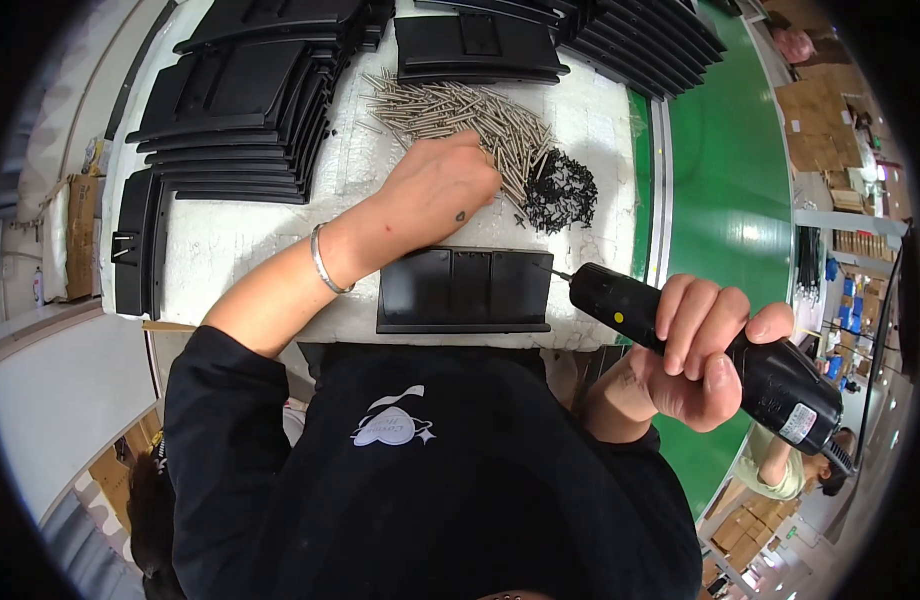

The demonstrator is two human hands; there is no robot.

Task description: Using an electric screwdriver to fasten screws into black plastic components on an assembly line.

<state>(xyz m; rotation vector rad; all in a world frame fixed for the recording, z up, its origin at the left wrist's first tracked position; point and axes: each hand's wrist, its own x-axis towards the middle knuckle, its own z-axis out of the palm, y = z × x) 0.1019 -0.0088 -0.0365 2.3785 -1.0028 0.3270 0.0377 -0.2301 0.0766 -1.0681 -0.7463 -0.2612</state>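
Note:
My right hand (pixel 710 350) is wrapped round a black electric screwdriver (pixel 620 300), whose thin bit points left to the right end of a black plastic panel (pixel 465 290). That panel lies flat near the table's front edge. My left hand (pixel 445 185), a metal bangle on its wrist, is curled at the near edge of a heap of silvery metal pins (pixel 440 108). Its fingertips are hidden beneath it, so what they pinch, if anything, does not show. Right of this hand is a small pile of black screws (pixel 562 192).
Stacks of similar black panels stand at the left (pixel 220 110) and far right (pixel 645 40) of the white table (pixel 355 180). One more panel (pixel 480 50) lies behind the pins. A green surface (pixel 720 200) runs along the right. Another person (pixel 780 470) is at lower right.

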